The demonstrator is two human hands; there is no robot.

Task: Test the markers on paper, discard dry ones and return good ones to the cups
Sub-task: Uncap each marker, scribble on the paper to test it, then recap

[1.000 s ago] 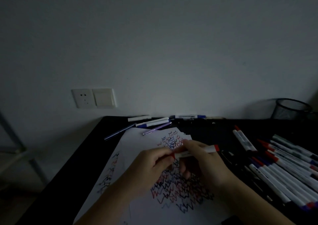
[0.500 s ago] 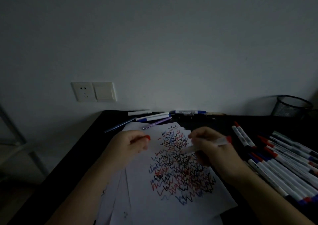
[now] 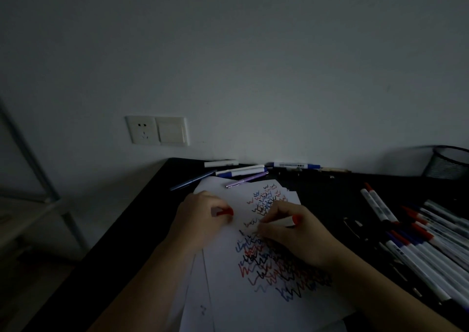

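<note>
In dim light, the right hand (image 3: 295, 232) pinches a red-ended marker (image 3: 285, 222) over the scribbled paper (image 3: 253, 303) — its tip apparently touching. The left hand (image 3: 200, 217), at nine o'clock, curls round a red cap (image 3: 225, 212); the mesh cup (image 3: 448, 163) stands at two o'clock.

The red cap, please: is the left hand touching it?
Touching. The head view shows the left hand pinching the red cap between its fingertips.

We record: matt white paper (image 3: 253, 303), smooth; a matt black table (image 3: 142, 220); smooth white plastic markers (image 3: 421, 263) at its right edge; a black wire-mesh metal cup (image 3: 448, 164) at its far right corner; a glossy lilac pen (image 3: 247, 179).
</note>
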